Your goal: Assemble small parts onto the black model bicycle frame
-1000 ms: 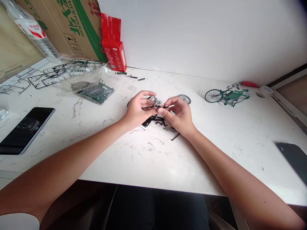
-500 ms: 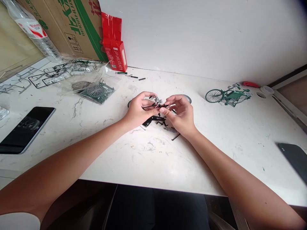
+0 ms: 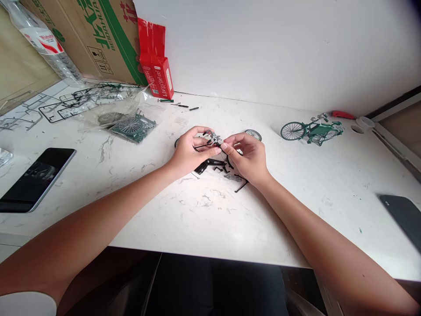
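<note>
My left hand (image 3: 190, 150) is closed around a small black and silver model bicycle frame (image 3: 211, 141), held just above the white marble table (image 3: 204, 219). My right hand (image 3: 247, 157) pinches the same frame from the right, fingertips touching it. Below the hands lie several loose black parts (image 3: 217, 166) and a small grey piece (image 3: 233, 177). A loose spoked wheel (image 3: 253, 134) lies just behind my right hand.
A finished green model bicycle (image 3: 311, 130) stands at the right rear. A bag of green parts (image 3: 131, 125) and plastic sprues (image 3: 69, 105) lie at the left rear, near a red box (image 3: 157, 74) and a cardboard carton (image 3: 92, 35). Phones lie at the left (image 3: 33, 177) and right (image 3: 403, 217) edges.
Both hands stayed on the frame; my right-hand fingers shifted slightly left and closed in on it. Nothing else moved.
</note>
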Action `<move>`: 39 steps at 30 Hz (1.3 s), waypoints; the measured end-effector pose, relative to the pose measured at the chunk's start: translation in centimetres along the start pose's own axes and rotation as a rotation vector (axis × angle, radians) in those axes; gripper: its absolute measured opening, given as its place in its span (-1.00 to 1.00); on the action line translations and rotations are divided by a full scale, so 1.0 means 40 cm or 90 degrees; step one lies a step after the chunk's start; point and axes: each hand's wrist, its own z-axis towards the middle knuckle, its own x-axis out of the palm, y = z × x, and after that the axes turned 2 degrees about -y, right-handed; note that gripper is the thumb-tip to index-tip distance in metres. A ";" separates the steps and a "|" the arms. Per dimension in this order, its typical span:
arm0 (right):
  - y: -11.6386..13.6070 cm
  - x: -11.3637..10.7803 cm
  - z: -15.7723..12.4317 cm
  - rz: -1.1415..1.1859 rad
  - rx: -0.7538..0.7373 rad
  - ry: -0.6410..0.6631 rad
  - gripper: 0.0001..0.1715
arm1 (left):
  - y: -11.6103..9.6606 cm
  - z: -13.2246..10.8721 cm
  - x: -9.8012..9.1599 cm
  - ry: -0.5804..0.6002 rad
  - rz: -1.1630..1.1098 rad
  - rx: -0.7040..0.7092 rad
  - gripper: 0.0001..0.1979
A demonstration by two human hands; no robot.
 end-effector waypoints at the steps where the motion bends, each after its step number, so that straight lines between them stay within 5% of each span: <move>1: 0.000 0.000 0.000 -0.002 0.001 -0.003 -0.56 | 0.000 0.000 0.000 -0.002 -0.003 0.002 -0.39; 10: 0.011 -0.020 0.009 -0.032 -0.002 -0.001 -0.31 | -0.005 0.002 0.004 -0.030 0.003 0.007 -0.40; 17: -0.014 -0.064 0.031 -0.137 -0.065 0.139 -0.27 | -0.001 0.006 -0.002 -0.047 0.025 0.031 -0.37; 39: 0.005 -0.024 0.011 -0.080 -0.173 0.013 -0.56 | -0.015 -0.007 0.014 -0.038 0.138 0.065 -0.54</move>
